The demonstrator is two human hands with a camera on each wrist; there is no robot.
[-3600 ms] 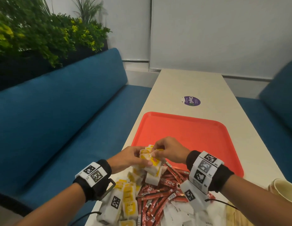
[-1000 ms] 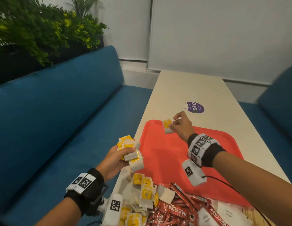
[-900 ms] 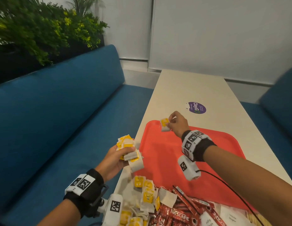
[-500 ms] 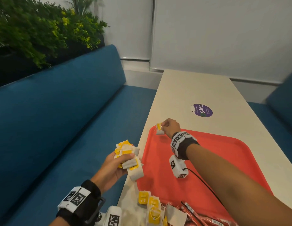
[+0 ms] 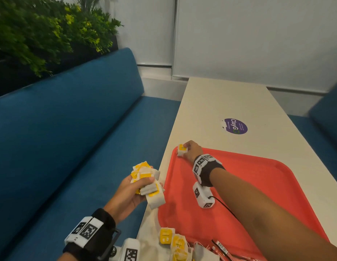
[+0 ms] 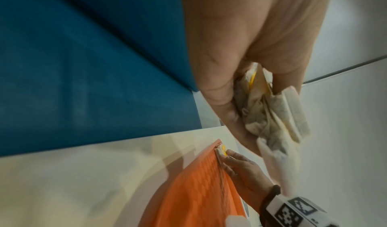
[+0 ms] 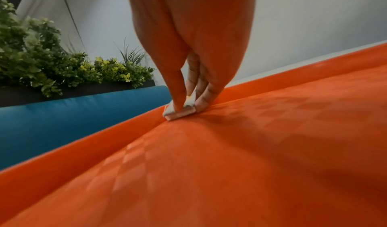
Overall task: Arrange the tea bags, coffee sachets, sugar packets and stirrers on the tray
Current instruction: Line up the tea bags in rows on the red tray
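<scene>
The right hand had carried its single tea bag from the air above the far edge of the red tray down into the tray's far left corner, and the bag now touched the tray floor beside the raised rim. Seen from the right wrist, thumb and fingertips pinched the little white bag with its yellow tag and pressed it into the corner.

The left hand hung off the table's left edge, near the tray's left rim, with its fingers curled round a loose bunch of tea bags. One bag drooped below the fist.

At the near edge of the table more tea bags lay partly over the tray's near rim, and red coffee sachets showed beside them. Sugar packets and stirrers I could not make out.

I thought the bunch was the weak point. It was held over the blue bench and not over the table, so a slack grip, or a tag string caught on a finger, could drop bags onto the seat. The placed bag could also lift again if its string clung to the fingers when they let go. The heap at the near rim might slide as well if the forearm brushed it.
</scene>
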